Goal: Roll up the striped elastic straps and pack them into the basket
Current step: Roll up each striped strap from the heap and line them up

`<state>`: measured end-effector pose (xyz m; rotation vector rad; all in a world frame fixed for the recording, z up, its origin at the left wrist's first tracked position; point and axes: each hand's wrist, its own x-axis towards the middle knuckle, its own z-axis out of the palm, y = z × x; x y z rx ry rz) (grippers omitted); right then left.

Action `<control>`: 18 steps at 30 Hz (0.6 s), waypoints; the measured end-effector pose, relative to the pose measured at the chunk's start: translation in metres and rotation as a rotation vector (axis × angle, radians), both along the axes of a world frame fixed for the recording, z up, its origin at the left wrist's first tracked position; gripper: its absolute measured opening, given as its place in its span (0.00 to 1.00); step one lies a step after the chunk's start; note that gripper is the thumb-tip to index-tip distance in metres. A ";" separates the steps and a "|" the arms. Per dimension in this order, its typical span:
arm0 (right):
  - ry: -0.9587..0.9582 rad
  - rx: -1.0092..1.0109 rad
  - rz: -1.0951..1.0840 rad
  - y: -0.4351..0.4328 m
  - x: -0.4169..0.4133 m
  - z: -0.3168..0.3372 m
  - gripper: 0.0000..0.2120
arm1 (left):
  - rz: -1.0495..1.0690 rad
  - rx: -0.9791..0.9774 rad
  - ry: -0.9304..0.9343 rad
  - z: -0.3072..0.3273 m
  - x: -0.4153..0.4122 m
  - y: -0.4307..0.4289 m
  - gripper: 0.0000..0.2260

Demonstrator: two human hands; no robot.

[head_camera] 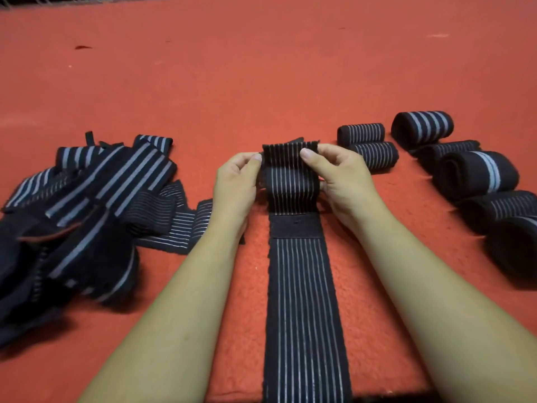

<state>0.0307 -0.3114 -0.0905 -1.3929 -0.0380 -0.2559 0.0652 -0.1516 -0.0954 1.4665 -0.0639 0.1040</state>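
Elastic could spring loose

Your left hand [235, 181] and right hand [340, 175] pinch the ends of the half-wound strap [292, 184], its tail running back toward you. Slacken either pinch and it may unwind; uneven pull could skew it. Pile [87, 199] lies left of your left hand, rolls [476, 173] right of your right. Basket unseen.

The left hand [235, 184] and the right hand [340, 175] are bare. The left forearm [174, 301] and the right forearm [430, 286] are bare too, uncovered from wrist to the lower edge of view, smooth and broadening toward the elbows. The thumbnails [306, 153] are short, rounded and plain.
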 end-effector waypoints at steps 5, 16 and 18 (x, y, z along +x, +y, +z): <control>0.052 0.074 0.023 -0.005 0.004 0.000 0.07 | 0.079 -0.030 0.018 -0.002 0.003 0.002 0.06; 0.036 -0.159 -0.085 -0.006 0.000 0.001 0.11 | -0.139 -0.118 -0.013 0.009 -0.011 -0.003 0.06; 0.037 -0.156 -0.096 -0.006 -0.001 0.001 0.11 | -0.163 -0.115 -0.022 0.009 -0.011 -0.003 0.06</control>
